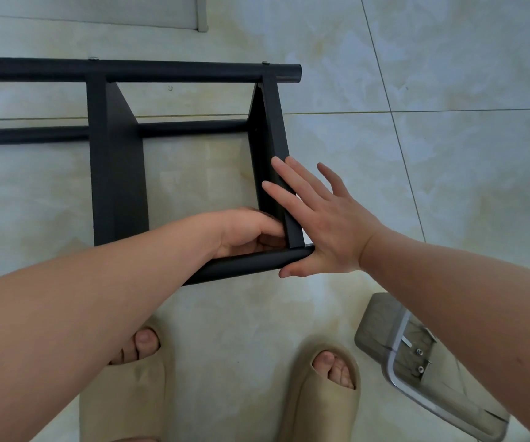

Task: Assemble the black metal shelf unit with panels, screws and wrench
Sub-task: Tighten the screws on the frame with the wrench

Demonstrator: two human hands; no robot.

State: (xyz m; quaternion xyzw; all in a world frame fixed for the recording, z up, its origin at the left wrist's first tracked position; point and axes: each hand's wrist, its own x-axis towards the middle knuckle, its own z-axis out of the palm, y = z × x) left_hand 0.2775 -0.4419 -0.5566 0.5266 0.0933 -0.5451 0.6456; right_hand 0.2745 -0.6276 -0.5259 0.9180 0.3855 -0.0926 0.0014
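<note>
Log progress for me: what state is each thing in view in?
shelf frame, lying on the floor, partly assembled
right panel, upright between the tubes
near tube, at the panel's end
left hand, grips right panel's near end
right hand, open, flat against right panel
clear box, on floor, screws inside
</note>
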